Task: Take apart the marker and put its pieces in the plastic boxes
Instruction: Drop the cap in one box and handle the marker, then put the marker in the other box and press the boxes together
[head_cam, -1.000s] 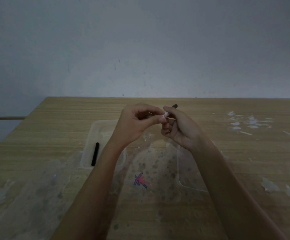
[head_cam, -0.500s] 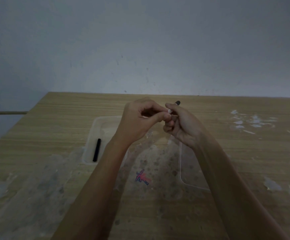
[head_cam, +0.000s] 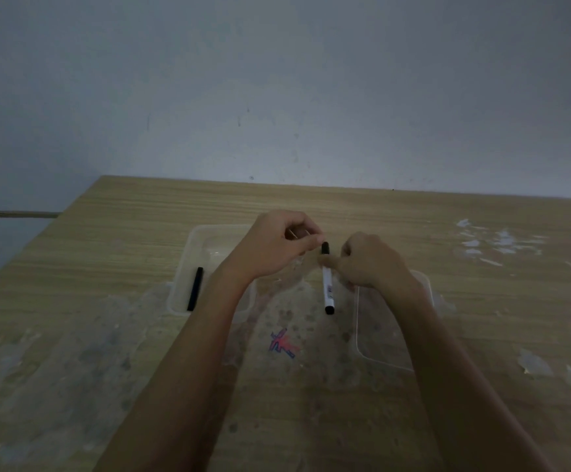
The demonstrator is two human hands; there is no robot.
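A white marker [head_cam: 327, 287] with black ends hangs upright between my hands, above the table. My right hand [head_cam: 371, 262] pinches it near its top. My left hand [head_cam: 279, 248] has its fingertips closed at the marker's black upper end; whether it grips that end I cannot tell. A black cap [head_cam: 195, 288] lies in the clear plastic box [head_cam: 188, 253] on the left, partly under my left wrist. A second clear plastic box [head_cam: 379, 356] sits on the right, largely hidden by my right forearm.
The wooden table [head_cam: 106, 233] has worn, blotchy patches and a red-and-blue mark [head_cam: 282, 344] near the middle. White scraps [head_cam: 502, 241] lie at the far right. A grey wall stands behind the table's far edge.
The marker has swung from lying hidden between the fingers to hanging upright with its white body exposed. Both hands dropped slightly toward the table.
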